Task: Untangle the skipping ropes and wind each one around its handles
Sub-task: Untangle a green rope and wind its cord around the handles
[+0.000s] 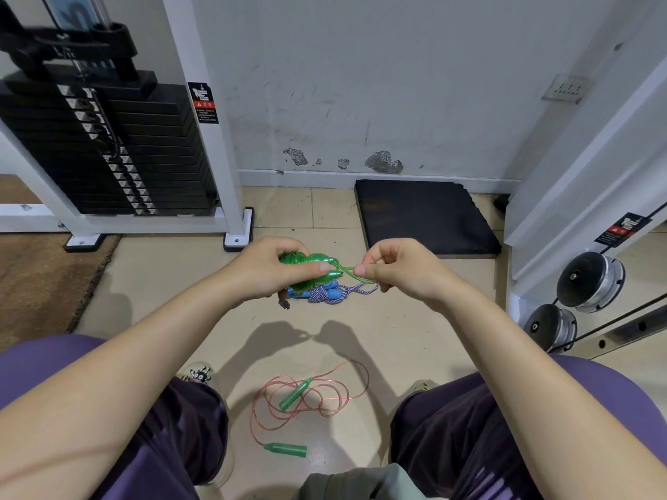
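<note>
My left hand [274,268] grips a pair of green handles [310,263] with green rope wound round them. My right hand [393,270] pinches the free end of that green rope [348,273] just to the right of the handles. Below the hands on the floor lies a blue-handled skipping rope [326,294] with purple-white cord bundled round it. Nearer to me, between my feet, a pink rope [321,398] lies in loose loops with two green handles [294,395] [287,450] apart from each other.
A weight stack machine [108,146] with a white frame stands at the left. A black mat [426,216] lies against the wall ahead. Dumbbell ends [590,281] and a white frame are at the right. A brown carpet [47,279] covers the floor at left.
</note>
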Available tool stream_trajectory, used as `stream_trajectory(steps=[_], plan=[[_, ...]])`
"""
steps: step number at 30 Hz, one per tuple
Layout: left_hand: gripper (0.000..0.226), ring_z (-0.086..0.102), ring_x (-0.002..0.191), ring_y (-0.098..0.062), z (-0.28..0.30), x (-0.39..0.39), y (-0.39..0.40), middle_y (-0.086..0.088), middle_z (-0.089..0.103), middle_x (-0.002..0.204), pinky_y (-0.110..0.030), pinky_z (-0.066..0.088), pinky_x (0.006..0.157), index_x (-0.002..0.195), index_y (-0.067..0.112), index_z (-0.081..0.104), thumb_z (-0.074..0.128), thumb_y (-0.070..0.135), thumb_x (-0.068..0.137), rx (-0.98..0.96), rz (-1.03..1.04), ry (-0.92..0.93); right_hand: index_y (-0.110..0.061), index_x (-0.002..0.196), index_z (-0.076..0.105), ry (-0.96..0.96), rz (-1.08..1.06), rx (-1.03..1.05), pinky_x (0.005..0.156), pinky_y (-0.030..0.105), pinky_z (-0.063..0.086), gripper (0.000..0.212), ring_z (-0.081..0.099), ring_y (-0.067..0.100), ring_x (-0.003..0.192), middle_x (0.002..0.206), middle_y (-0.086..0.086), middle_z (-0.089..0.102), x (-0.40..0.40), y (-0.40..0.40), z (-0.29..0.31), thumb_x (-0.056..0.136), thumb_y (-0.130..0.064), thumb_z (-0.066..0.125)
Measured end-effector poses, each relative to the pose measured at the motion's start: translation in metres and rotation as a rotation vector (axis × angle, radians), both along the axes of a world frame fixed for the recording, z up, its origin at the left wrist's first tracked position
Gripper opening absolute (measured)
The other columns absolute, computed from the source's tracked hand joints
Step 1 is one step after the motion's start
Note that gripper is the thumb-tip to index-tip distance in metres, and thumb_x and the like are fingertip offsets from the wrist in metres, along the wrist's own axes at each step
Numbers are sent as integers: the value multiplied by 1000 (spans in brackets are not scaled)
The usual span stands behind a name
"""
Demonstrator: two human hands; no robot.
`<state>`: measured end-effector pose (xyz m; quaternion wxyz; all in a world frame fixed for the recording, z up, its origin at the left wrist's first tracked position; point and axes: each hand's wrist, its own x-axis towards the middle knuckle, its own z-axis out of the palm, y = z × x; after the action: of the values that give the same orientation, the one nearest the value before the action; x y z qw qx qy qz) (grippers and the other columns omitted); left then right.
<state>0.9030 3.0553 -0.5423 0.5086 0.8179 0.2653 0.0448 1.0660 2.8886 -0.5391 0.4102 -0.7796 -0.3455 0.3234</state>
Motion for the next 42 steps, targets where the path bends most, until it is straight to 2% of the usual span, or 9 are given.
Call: stream_trajectory(steps=[6,10,12,16,21,28,33,38,42], plan=[[39,50,45,-16,5,1,6,-1,57,50,-25,36,49,83,13,73,73,51,80,-53,54,-48,-7,78,53,54,-144,170,55,29,46,30,52,17,47,52,4,56,4,1,2,85,-25,76],[40,46,43,-14,8,-1,8,4,55,47,-23,35,48,87,11,74,72,50,80,-83,3,7,-10,75,49,-333,-155,59,50,24,44,36,56,10,43,56,3,59,9,-2,5,84,-34,75],[39,46,42,-14,8,-2,10,5,55,46,-24,35,49,88,10,74,73,48,80,-91,0,20,-10,77,49,-409,-156,33,54,28,44,38,58,12,45,58,5,61,10,-2,5,85,-39,73],[35,45,39,-13,6,-7,14,2,54,43,-26,37,51,87,9,73,72,45,84,-95,2,42,-11,76,48,-406,-150,45,56,32,46,39,61,17,48,58,7,62,12,-1,2,85,-40,72],[39,48,42,-17,-2,-8,15,-2,63,52,-26,39,49,90,6,73,72,44,84,-116,-21,86,-10,76,48,-350,-149,-26,47,23,40,40,57,15,45,58,2,58,20,-1,-10,84,-39,74],[42,54,41,-18,-12,49,41,-2,67,59,-24,40,41,93,6,63,79,42,79,-135,92,55,-6,79,49,-302,-263,-4,50,27,39,39,55,19,45,44,-8,56,61,35,-25,87,-37,72],[32,62,50,-18,-101,80,47,-16,70,78,-25,49,47,87,2,64,83,26,76,-318,271,-26,-12,74,46,-172,-377,-44,54,28,42,36,57,22,53,62,6,60,88,51,-101,87,-34,71],[27,63,59,-8,-226,87,42,-2,71,82,-18,48,50,93,13,72,84,29,76,-451,413,108,-13,66,44,73,-388,-189,45,25,38,37,50,24,40,51,12,54,93,57,-216,88,-25,72],[14,59,63,-20,-304,87,58,-6,64,69,-34,54,66,81,4,68,80,11,79,-441,533,192,-7,80,46,280,-513,-255,31,15,27,20,39,13,25,44,7,49,100,60,-285,91,-7,63]])
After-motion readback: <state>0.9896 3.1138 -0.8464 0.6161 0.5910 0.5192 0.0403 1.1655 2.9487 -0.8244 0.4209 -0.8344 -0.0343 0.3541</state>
